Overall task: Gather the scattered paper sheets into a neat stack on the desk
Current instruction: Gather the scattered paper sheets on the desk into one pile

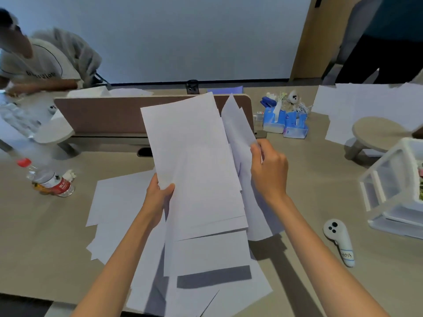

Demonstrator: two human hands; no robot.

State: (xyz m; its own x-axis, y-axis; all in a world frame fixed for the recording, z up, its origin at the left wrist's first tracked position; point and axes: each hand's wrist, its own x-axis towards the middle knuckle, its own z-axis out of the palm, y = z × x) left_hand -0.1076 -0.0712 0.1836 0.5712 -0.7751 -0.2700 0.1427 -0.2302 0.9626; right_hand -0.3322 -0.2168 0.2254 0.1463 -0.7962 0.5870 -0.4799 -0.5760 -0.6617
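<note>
A loose bundle of white paper sheets (192, 161) is held up above the desk (315, 184), its edges uneven. My left hand (158, 200) grips the bundle's lower left edge, thumb on top. My right hand (269, 170) pinches a separate sheet (238, 124) that sticks out at the bundle's right side. More white sheets (119, 202) lie scattered flat on the desk under and to the left of my arms, and some (206, 294) reach the near edge.
A plastic bottle with a red cap (49, 179) lies at the left. A white controller (338, 241) and a clear plastic box (398, 188) are at the right. Blue tissue packs (283, 122) and a brown divider (103, 115) stand behind. Another person (41, 62) is at far left.
</note>
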